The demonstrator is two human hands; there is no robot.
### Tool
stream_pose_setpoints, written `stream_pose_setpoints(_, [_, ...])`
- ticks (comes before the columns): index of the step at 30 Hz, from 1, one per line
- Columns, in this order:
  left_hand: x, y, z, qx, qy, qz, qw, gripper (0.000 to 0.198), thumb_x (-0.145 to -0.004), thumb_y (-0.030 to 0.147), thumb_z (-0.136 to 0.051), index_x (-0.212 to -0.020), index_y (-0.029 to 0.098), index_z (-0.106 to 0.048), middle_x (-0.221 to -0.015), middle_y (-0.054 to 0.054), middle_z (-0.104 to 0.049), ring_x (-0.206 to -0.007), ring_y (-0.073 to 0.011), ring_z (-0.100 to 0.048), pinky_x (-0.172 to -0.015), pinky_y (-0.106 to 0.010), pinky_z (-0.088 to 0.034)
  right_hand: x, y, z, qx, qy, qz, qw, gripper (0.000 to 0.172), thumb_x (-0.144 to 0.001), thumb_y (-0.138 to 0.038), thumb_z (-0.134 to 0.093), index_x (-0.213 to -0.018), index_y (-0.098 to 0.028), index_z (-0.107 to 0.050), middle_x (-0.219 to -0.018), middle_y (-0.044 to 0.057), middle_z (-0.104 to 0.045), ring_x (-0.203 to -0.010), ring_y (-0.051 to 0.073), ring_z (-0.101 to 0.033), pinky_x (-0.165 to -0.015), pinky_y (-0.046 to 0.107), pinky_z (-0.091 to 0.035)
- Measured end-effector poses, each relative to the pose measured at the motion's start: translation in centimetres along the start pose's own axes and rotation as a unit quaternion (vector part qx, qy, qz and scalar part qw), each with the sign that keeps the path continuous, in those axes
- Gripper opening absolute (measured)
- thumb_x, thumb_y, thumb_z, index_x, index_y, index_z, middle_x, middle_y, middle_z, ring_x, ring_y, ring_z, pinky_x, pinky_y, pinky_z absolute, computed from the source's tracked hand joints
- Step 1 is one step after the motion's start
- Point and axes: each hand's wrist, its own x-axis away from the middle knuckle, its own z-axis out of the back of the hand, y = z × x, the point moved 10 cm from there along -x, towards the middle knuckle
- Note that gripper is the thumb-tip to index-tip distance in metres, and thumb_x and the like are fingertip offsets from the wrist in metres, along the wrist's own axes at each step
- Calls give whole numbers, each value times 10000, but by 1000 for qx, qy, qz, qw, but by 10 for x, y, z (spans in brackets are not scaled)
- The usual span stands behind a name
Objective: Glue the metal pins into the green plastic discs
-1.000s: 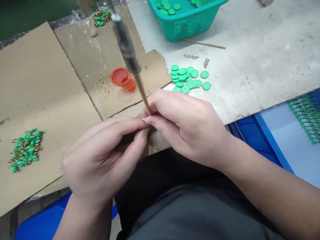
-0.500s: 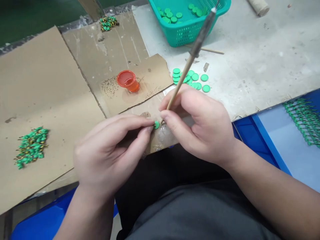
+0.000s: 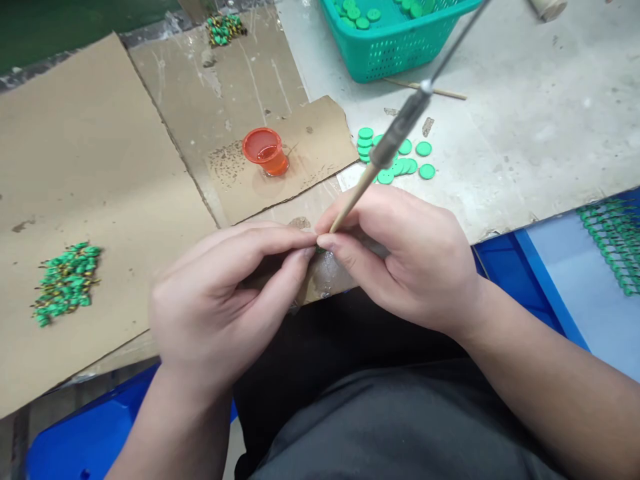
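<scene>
Fingers [image 3: 280,241] of the left hand [image 3: 215,303] pressed together, pinching a small green disc [image 3: 319,249], nearly hidden at the fingertips, in front of and to the right of an orange plastic cup [image 3: 265,152]. Right hand [image 3: 405,260] closed around one thin wooden stick [image 3: 353,207], thumb and forefinger meeting the left fingertips, the stick's tip lost between them. Dark upper section [image 3: 400,127] of the stick slanting up and away, right of the cup. Such a close meeting of two hands probably for steadying a tiny part against the stick's end.

One cup only, with reddish contents, probably set within easy reach of the stick. Right of the cup, on the tabletop [image 3: 525,100], loose green discs [image 3: 405,157], roughly a dozen in view, some stacked, others flat, a few perhaps behind the stick. Beyond the cup, one teal perforated basket [image 3: 395,57] with more discs inside, too cropped to count, and one wooden skewer [image 3: 425,89] just below it. Two heaps of small green-and-dark parts on cardboard sheets [image 3: 125,153]: one heap [image 3: 65,283] left of the cup, one [image 3: 225,30] beyond it. Far right of the cup, rows of green parts [image 3: 613,247] on a blue tray [image 3: 537,293].
</scene>
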Motion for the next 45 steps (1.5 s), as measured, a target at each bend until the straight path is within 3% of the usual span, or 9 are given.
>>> stream_pose_setpoints(7, [-1,3,1,-16,1,-21,1000,159,-1071,158,-826,-1078,305,-887,-1079,71,-916,-977,-102,-853,-935,-212,-652,2,-1,-4,-13,-5,-11,1000,172,-1238,-306,-609,-1087,-280,-689,-1164,38,-864,-1078,222,-812,-998,394,-652])
stream_pose_setpoints(13, [-1,-1,2,-11,4,-9,1000,165,-1056,161,-836,-1083,316,-885,-1082,69,-913,-963,-118,-857,-931,-231,-672,-2,-1,-9,-26,-13,-12,999,185,-1226,-264,-585,-1061,-272,-668,-1075,25,-811,-1007,216,-776,-951,382,-652])
stream_pose_setpoints(16, [0,-2,1,-10,-7,-3,1000,208,-1048,156,-859,-1145,338,-885,-1113,69,-917,-983,-136,-864,-948,-264,-690,-3,2,2,-53,30,-35,998,148,-1174,-194,-646,-1050,-272,-674,-1060,20,-808,-984,217,-798,-931,382,-690])
stream_pose_setpoints(19, [0,-1,0,-17,-11,2,1000,218,-1059,155,-852,-1162,346,-877,-1132,65,-913,-998,-144,-862,-955,-290,-696,1,15,19,-90,101,-109,985,132,-1162,-177,-655,-1079,-274,-688,-1056,37,-797,-942,228,-818,-892,408,-741])
stream_pose_setpoints(22, [-1,0,-1,-18,-11,9,1000,188,-1060,166,-850,-1121,343,-865,-1109,59,-908,-964,-155,-855,-928,-314,-702,6,25,26,-111,123,-146,975,104,-1155,-203,-679,-1101,-289,-699,-1061,56,-804,-963,258,-831,-882,440,-773])
stream_pose_setpoints(34, [9,-24,5,40,23,117,992,176,-1055,212,-864,-1110,370,-917,-1104,51,-907,-979,-165,-874,-967,-310,-747,10,32,23,-151,112,-130,973,123,-1128,-158,-698,-1079,-271,-700,-1019,25,-789,-912,214,-824,-827,376,-746])
stream_pose_setpoints(45, [0,-35,3,178,33,207,961,181,-932,113,-853,-967,287,-886,-850,59,-871,-669,-109,-844,-647,-119,-678,14,34,23,-142,105,-139,974,105,-1112,-155,-738,-1074,-251,-725,-1013,23,-811,-893,215,-826,-831,385,-702])
